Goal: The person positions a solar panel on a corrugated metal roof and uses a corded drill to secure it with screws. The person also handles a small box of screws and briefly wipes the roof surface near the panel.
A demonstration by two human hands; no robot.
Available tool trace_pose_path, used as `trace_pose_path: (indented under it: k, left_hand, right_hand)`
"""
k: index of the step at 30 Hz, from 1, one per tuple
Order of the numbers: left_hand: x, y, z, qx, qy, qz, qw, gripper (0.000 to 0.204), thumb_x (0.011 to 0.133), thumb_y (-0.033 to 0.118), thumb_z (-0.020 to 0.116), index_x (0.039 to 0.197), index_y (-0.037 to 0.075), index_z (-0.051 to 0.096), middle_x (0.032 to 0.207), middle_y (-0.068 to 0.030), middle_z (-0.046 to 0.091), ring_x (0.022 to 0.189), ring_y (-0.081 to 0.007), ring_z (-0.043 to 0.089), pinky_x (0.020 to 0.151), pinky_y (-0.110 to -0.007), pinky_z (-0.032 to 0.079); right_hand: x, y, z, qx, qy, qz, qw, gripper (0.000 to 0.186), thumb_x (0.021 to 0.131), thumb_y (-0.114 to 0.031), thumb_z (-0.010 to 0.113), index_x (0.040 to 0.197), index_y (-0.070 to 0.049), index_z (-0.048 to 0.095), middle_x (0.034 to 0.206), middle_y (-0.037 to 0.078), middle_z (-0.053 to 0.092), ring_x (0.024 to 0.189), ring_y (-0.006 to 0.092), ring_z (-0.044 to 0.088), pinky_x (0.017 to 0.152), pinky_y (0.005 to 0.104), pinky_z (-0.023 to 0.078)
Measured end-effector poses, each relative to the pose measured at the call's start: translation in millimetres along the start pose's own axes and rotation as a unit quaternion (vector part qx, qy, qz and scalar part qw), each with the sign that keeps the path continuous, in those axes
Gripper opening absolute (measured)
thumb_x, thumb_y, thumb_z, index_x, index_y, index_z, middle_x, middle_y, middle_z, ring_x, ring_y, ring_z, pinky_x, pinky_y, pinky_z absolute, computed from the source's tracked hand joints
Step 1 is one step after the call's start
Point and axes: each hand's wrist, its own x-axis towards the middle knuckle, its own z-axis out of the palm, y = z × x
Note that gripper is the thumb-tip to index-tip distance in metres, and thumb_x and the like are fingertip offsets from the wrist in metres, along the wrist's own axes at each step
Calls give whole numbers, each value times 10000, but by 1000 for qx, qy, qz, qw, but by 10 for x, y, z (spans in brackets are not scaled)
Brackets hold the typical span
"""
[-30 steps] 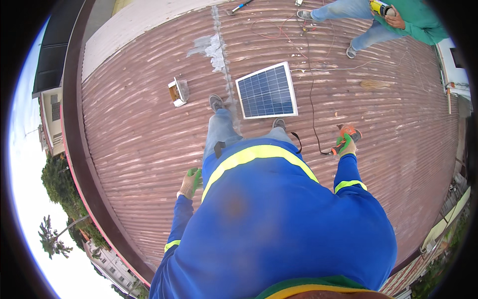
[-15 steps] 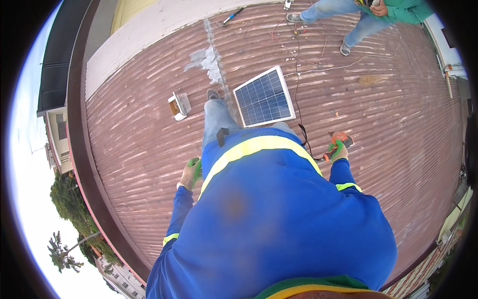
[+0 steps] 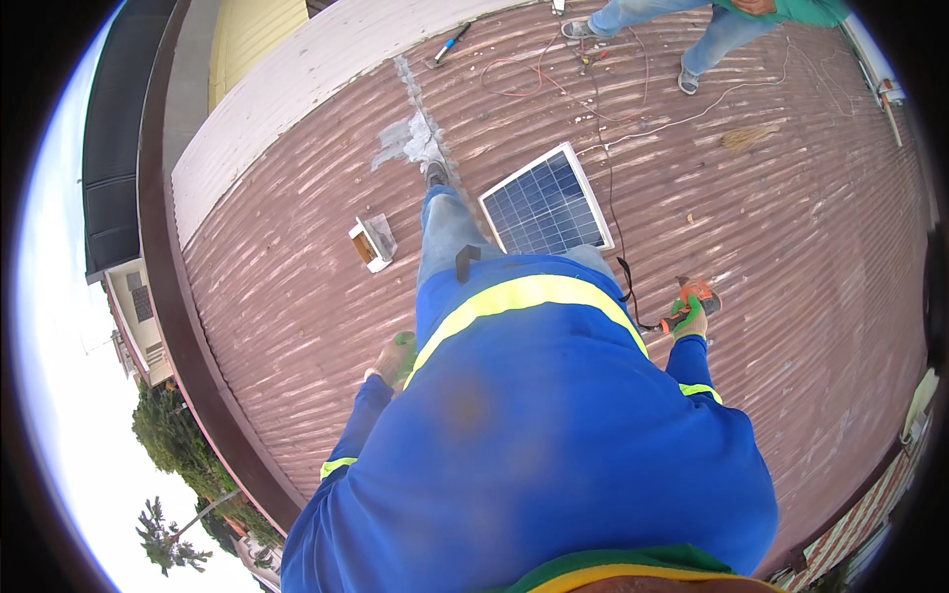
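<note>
My right hand [image 3: 689, 316], in a green and cream glove, grips an orange and black corded power tool [image 3: 702, 296] with closed fingers. My gloved left hand [image 3: 398, 358] hangs beside my blue top, blurred, its fingers unclear. Ahead of my legs, a solar panel [image 3: 542, 203] in a pale frame lies on the corrugated brown roof [image 3: 811, 326], with cables running beside it. An open white box [image 3: 374, 242] sits left of my left foot [image 3: 437, 174], which is on the grey patched seam.
A co-worker [image 3: 707, 44] in jeans and a green sleeve stands at top right among cables [image 3: 539, 79]. A blue-handled tool [image 3: 453, 42] lies near a pale roof strip [image 3: 257, 119]. The dark roof edge [image 3: 178, 296] curves along the left, with trees [image 3: 163, 435] beyond.
My left foot has stepped forward onto the grey patch. The panel and box appear lower and slightly rightward in the view. The co-worker's yellow tool has left the top of the frame.
</note>
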Motion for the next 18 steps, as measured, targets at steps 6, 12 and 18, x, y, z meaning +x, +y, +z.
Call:
trace_pose_path:
  k: [6,12,18]
  left_hand:
    - [-219,491,-894,-206,35,-47,977,651,989,407,736,1494,78,490,1167,-54,664,928,-204,668,764,-381,570]
    - [-46,-55,-1416,-100,-29,-134,985,709,970,460,736,1498,62,478,1241,-113,648,996,-260,677,795,-406,589]
    - [42,-116,-1525,-82,-6,-151,985,692,976,445,731,1508,89,467,1222,-101,650,972,-250,672,775,-414,589]
  right_hand:
    - [-263,335,145,-23,10,41,999,126,962,-148,714,1015,-72,629,784,60,595,673,224,609,585,365,510]
    - [-290,669,421,-3,-16,49,999,272,973,-178,726,1205,-59,646,1016,73,675,867,252,692,769,382,637]
    - [-433,670,720,-11,-75,61,995,232,966,-143,736,1156,-48,642,983,61,660,809,226,682,735,369,634]
